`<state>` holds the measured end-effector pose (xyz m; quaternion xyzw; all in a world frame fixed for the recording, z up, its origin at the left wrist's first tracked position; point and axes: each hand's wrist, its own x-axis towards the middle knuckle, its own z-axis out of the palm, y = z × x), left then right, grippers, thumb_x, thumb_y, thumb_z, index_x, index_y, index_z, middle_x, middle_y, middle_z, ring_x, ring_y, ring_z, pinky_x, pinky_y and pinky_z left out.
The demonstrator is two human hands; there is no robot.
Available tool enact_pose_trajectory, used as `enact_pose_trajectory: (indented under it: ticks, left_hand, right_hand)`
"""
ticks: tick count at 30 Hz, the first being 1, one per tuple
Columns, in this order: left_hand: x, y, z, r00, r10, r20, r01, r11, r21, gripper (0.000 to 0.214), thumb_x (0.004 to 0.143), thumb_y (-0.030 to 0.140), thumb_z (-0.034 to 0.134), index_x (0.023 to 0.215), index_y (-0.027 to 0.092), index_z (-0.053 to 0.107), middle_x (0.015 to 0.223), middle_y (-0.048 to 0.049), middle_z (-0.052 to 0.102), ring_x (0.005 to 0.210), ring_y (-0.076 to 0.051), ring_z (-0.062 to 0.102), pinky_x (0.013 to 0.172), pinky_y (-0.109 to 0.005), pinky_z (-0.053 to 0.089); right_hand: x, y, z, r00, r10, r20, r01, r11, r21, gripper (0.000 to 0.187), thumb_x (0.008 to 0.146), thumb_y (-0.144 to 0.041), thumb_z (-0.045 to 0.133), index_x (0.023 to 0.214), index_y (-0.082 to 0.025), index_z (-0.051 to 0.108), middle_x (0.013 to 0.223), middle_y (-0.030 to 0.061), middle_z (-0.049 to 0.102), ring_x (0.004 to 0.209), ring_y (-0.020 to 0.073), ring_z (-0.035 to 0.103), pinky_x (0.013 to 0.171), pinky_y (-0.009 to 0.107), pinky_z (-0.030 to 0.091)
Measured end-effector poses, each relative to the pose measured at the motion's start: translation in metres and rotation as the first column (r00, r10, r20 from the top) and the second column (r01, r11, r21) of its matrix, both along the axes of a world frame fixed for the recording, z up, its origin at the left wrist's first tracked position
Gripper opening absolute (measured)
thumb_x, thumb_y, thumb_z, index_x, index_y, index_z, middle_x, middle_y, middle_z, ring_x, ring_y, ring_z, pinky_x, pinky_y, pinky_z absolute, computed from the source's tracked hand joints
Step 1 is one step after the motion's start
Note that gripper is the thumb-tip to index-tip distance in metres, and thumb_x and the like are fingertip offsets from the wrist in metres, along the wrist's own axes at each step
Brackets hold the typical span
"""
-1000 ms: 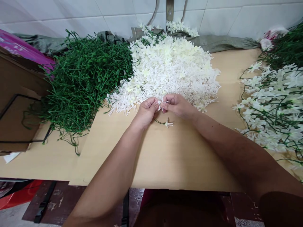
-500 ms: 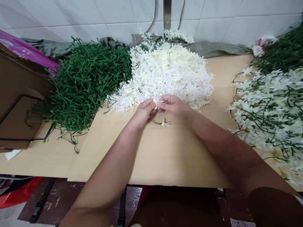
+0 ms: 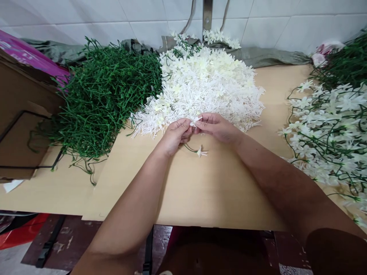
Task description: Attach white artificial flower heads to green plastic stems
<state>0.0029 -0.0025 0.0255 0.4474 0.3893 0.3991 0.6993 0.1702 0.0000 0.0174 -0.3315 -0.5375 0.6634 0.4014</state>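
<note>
My left hand [image 3: 175, 134] is closed, its thumb and fingers pinching a green artificial flower stem [image 3: 187, 147]. Below the fingers the stem curves out to the right and ends in a small white blossom [image 3: 200, 152]. Fingertip to fingertip with it, my right hand [image 3: 218, 126] is closed on a white artificial flower [image 3: 194, 121], whose petals show between the two hands. Where that flower meets the stem is hidden by the fingers. Just behind my hands lies a heap of loose white petals and stamens [image 3: 209, 84].
A pile of green stems [image 3: 111, 95] lies to the left, beside a cardboard box [image 3: 20, 91] and a black wire frame [image 3: 21, 167]. White flowers on green stems [image 3: 327, 133] are heaped at the right. Cardboard [image 3: 129, 191] covers the table; a tiled wall [image 3: 149, 15] stands behind.
The white flower between my fingertips has turned slightly, and its petals look more spread. My right fingers have shifted a little on it. The whole view has moved slightly.
</note>
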Motion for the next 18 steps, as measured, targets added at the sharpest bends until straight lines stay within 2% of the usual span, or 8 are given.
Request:
enact_pose_trajectory:
  ticks: [7,13,15,18]
  left_hand:
    - [-0.0001,-0.0002,-0.0023,0.999,-0.031,-0.031,0.033,0.998,0.054,0.051,0.054,0.049,0.084,0.058,0.015,0.046,0.048,0.0075,0.040,0.039,0.000,0.026,0.038,-0.014,0.015]
    - [0.0018,-0.0005,-0.0039,0.993,-0.028,-0.112,0.039,0.995,0.094,0.055,0.051,0.059,0.082,0.059,0.014,0.050,0.048,0.0059,0.045,0.039,-0.001,0.026,0.039,-0.016,0.014]
    - [0.0019,-0.0004,-0.0041,0.992,-0.031,-0.124,0.045,0.993,0.111,0.054,0.051,0.060,0.081,0.060,0.014,0.053,0.049,0.0042,0.048,0.040,-0.001,0.027,0.039,-0.017,0.014]
    - [0.0014,-0.0003,-0.0043,0.991,-0.032,-0.127,0.048,0.991,0.124,0.053,0.050,0.059,0.081,0.059,0.015,0.053,0.047,0.0044,0.046,0.040,-0.002,0.026,0.040,-0.018,0.014]
  right_hand:
    - [-0.0009,0.0015,-0.0004,0.995,-0.038,0.096,0.029,0.995,0.094,0.041,0.068,-0.050,0.078,0.069,-0.015,0.058,0.063,-0.0019,0.061,0.062,0.0065,0.053,0.064,0.022,0.043]
    - [-0.0022,0.0035,-0.0017,0.999,-0.005,0.052,0.001,0.997,0.071,0.043,0.062,-0.049,0.082,0.066,-0.016,0.054,0.059,-0.0038,0.060,0.060,0.0060,0.054,0.062,0.022,0.042]
    - [-0.0044,0.0027,-0.0010,0.999,-0.011,0.046,0.007,0.997,0.071,0.044,0.060,-0.048,0.083,0.065,-0.016,0.054,0.057,-0.0045,0.060,0.058,0.0055,0.053,0.060,0.021,0.041]
    - [-0.0077,0.0013,0.0000,0.998,-0.031,0.053,0.027,0.997,0.065,0.047,0.055,-0.050,0.084,0.063,-0.016,0.053,0.054,-0.0055,0.059,0.055,0.0050,0.052,0.058,0.021,0.039]
